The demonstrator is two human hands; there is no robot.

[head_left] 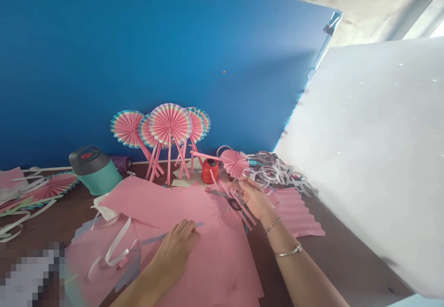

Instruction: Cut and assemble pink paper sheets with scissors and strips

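Note:
My left hand (pixel 178 246) rests on a large pink paper sheet (pixel 222 260). Its fingers are curled over a narrow blue paper strip (pixel 155 238), whose ends show on both sides of the hand. Farther right, my right hand (pixel 254 198) hovers by the scissors (pixel 235 204) and several thin pink paper strips (pixel 243 207). Its fingers are bent, but the fingertips are blurred, so what they touch does not show. Just beyond them lies a round pleated pink paper fan (pixel 235 162) on a stick. A spool of red thread (pixel 210 171) stands to its left.
Several finished paper fans (pixel 170 124) lean against the blue partition (pixel 166 43). A teal flask (pixel 99 173) stands at left. Curled white strips (pixel 277 173) are heaped at the back right, near pleated pink paper (pixel 300 214). A white panel (pixel 378 150) borders the right side.

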